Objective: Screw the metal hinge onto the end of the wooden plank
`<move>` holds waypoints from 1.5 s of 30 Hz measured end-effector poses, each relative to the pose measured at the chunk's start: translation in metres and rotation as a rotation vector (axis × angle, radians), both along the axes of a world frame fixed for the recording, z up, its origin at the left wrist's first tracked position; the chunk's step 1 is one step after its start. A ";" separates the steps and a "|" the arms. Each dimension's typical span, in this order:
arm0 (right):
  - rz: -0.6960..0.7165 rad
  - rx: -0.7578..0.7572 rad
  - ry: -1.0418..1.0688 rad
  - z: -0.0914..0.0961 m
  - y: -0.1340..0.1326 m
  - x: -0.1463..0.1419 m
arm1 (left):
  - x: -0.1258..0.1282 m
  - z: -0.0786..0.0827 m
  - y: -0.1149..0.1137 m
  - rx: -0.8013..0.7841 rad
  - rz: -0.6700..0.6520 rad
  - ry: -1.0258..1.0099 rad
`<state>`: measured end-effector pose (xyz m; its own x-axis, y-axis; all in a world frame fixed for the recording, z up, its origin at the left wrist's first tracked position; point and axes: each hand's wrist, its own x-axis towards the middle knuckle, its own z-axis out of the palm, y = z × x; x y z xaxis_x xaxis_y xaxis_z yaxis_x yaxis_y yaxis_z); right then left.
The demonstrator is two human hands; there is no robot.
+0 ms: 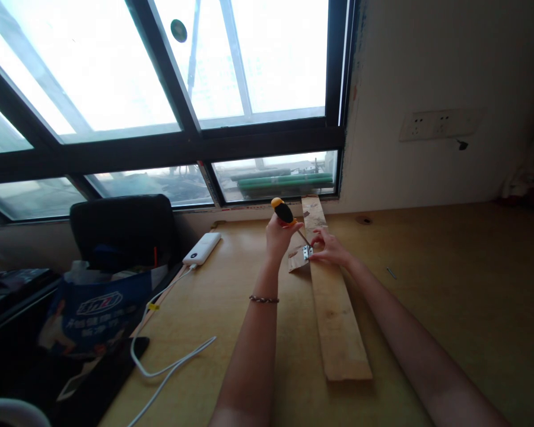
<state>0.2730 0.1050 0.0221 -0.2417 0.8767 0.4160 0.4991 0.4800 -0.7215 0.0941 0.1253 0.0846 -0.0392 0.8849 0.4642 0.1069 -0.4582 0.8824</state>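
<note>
My left hand (279, 238) is closed round the yellow-and-black handle of a screwdriver (283, 212). The screwdriver slants down to the right, its tip at a small metal hinge (307, 252). At the hinge's right edge, the thumb and curled fingers of my right hand (330, 248) pinch close to the tip; a screw there is too small to make out. The hinge lies between a long wooden board (338, 314) and a short wooden piece (297, 260) on the board's left side. The long board runs from near me towards the window.
A loose screw (391, 273) lies on the table (427, 332) to the right. At the left edge sits a white power bank (202, 248) with a white cable (173, 369). Beyond that edge are a black chair (122, 228) and a blue bag (98, 314).
</note>
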 end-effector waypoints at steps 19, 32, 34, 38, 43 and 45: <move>0.001 -0.003 0.007 -0.003 0.002 0.001 | 0.000 0.007 -0.007 -0.180 -0.136 -0.231; 0.009 -0.007 0.002 -0.002 0.001 0.000 | -0.005 0.015 -0.014 -0.138 -0.439 -0.277; 0.005 -0.009 0.000 -0.001 0.000 0.000 | -0.006 0.015 -0.014 -0.148 -0.449 -0.307; 0.002 -0.006 -0.002 -0.002 0.001 0.000 | -0.007 0.016 -0.015 -0.176 -0.443 -0.355; -0.004 -0.003 -0.008 -0.004 0.002 0.001 | -0.009 0.020 -0.018 -0.180 -0.460 -0.384; 0.000 -0.001 -0.008 -0.004 0.002 0.001 | -0.010 0.021 -0.017 -0.169 -0.475 -0.394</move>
